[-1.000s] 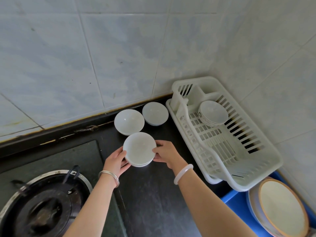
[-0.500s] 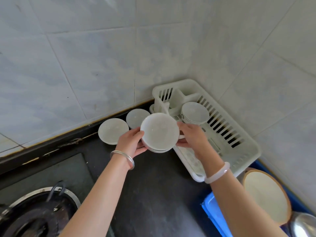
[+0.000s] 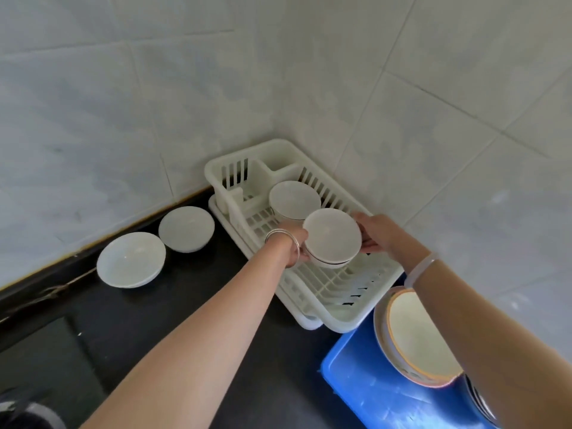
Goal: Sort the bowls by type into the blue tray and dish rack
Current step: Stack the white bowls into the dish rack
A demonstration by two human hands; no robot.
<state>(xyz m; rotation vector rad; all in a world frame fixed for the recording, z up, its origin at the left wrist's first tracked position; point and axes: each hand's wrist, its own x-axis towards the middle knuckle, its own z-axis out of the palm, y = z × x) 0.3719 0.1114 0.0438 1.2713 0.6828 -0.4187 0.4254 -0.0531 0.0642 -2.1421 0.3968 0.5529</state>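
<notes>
Both hands hold a small stack of white bowls (image 3: 331,235) over the middle of the white dish rack (image 3: 351,317). My left hand (image 3: 294,244) grips its left side and my right hand (image 3: 376,233) its right side. Another white bowl with a dark rim line (image 3: 294,198) stands in the rack just behind the stack. Two plain white bowls (image 3: 131,260) (image 3: 186,229) sit on the black counter to the left of the rack. The blue tray (image 3: 365,385) lies at the lower right and holds an orange-rimmed bowl stack (image 3: 418,335).
Tiled walls meet in a corner right behind the rack. The black counter (image 3: 154,320) runs along the left wall. A gas stove's edge (image 3: 28,413) shows at the bottom left. A metal vessel's rim (image 3: 483,404) peeks out in the tray under my right forearm.
Both hands lifted the stack of white bowls off the counter and carried it right, over the dish rack. My view has turned right with it.
</notes>
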